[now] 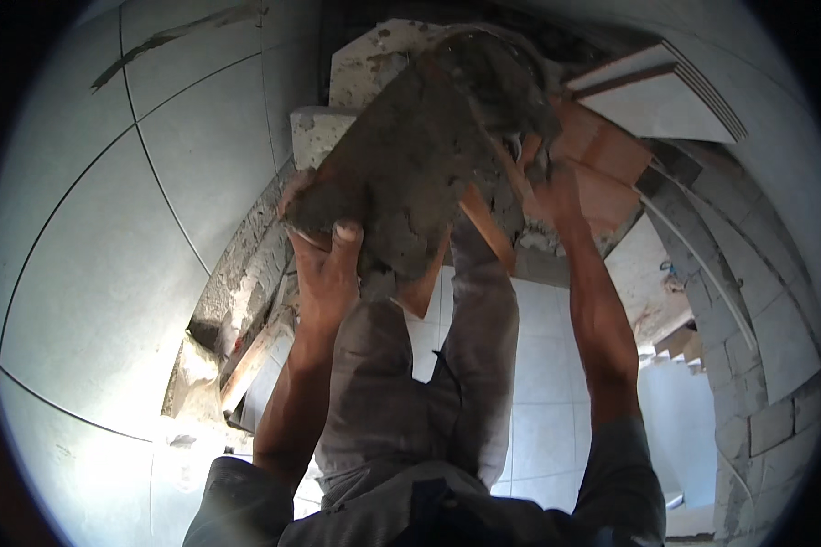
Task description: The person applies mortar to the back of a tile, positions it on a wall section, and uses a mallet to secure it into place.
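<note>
A reddish-brown tile (429, 87), its upturned back coated in grey mortar (401, 173), lies tilted above my knees. My left hand (324, 260) grips its left corner, thumb on top in the mortar and fingers mostly hidden under the edge. At the tile's right side my right hand (556, 191) is closed around something dark and mortar-smeared that I cannot make out. Just beyond that hand stands a round container (531, 56) with wet mortar in it. Below the coated tile, reddish angular pieces (488, 228) stick out between my legs.
Several stacked tiles (657, 96) with pale faces lie at the upper right, near reddish tile backs (607, 150). Large pale tiles (73, 246) cover the left wall. Pale rough blocks (324, 137) stand at the far left. A wood piece (255, 365) leans beside my left forearm.
</note>
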